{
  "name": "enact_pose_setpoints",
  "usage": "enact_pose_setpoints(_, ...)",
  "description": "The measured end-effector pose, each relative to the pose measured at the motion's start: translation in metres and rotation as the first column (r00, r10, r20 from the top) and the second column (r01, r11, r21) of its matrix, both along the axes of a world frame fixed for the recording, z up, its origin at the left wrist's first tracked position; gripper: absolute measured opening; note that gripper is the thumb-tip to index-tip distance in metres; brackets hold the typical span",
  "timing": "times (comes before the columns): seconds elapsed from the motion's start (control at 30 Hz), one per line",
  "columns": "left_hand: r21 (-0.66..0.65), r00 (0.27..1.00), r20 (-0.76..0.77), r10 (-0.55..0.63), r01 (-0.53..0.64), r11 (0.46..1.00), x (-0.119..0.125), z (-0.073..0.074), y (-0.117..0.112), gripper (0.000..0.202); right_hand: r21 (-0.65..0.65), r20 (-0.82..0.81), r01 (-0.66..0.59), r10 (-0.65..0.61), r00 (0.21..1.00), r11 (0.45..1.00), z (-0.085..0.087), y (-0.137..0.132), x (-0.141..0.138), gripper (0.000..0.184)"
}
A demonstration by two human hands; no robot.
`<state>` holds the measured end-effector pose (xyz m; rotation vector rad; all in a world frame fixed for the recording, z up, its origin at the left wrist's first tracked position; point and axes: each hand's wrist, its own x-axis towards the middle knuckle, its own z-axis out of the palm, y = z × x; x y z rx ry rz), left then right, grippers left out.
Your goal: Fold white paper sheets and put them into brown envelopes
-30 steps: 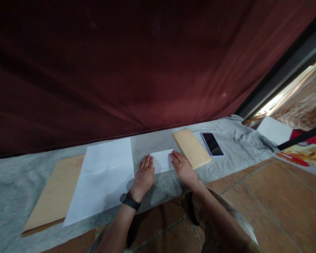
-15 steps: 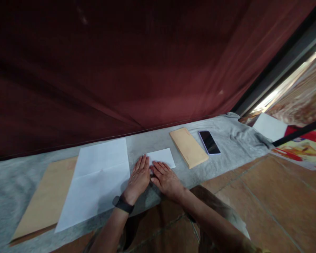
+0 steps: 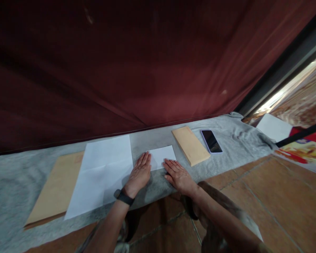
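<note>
A small folded sheet of white paper [image 3: 160, 156] lies flat on the grey cloth in front of me. My left hand [image 3: 140, 173] rests flat over its left end, fingers stretched out and side by side. On the near right part of the paper lies my right hand [image 3: 178, 176], its fingers spread and pressed flat. A large white sheet [image 3: 102, 172] with a crease across its middle is just left of my left hand. To the right of the folded paper sits a stack of narrow brown envelopes [image 3: 191, 146].
A bigger brown envelope [image 3: 54, 189] lies partly under the large sheet at the left. Beyond the narrow envelopes is a phone [image 3: 211, 141]. The grey cloth [image 3: 242, 137] covers a narrow bench against a dark red curtain [image 3: 147, 70]. Tiled floor [image 3: 279, 196] shows below.
My right hand has slid to the right along the folded paper, away from my left hand, which stays at the left end. The view has shifted slightly.
</note>
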<state>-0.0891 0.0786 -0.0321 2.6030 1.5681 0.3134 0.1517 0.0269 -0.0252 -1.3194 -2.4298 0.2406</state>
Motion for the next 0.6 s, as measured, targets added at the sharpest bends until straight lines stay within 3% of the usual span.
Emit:
enact_pose_setpoints(0.17, -0.007, 0.999, -0.049, 0.021, -0.022, 1.000, -0.001, 0.012, -0.005, 0.061, 0.006, 0.000, 0.003, -0.003, 1.000, 1.000, -0.001, -0.003, 0.008, 0.053)
enact_pose_setpoints(0.27, 0.044, 0.999, -0.040, 0.019, -0.017, 0.999, 0.013, 0.020, -0.022, 0.057, 0.010, -0.011, 0.016, -0.016, 1.000, 1.000, 0.000, -0.004, 0.009, 0.052)
enact_pose_setpoints(0.33, 0.075, 0.998, -0.016, -0.057, 0.058, 0.995, 0.028, 0.023, -0.038, 0.050, 0.002, -0.017, 0.020, -0.020, 1.000, 1.000, 0.002, -0.004, 0.008, 0.051)
enact_pose_setpoints(0.47, 0.101, 0.994, 0.033, -0.105, 0.101, 0.990, 0.053, 0.021, -0.065, 0.045, -0.021, -0.027, 0.023, -0.023, 0.999, 1.000, 0.008, -0.002, 0.006, 0.048)
enact_pose_setpoints(0.6, 0.122, 0.997, 0.038, -0.070, 0.065, 0.990, 0.059, 0.012, -0.070, 0.050, -0.020, -0.015, 0.026, -0.026, 1.000, 0.999, 0.012, 0.000, 0.005, 0.047)
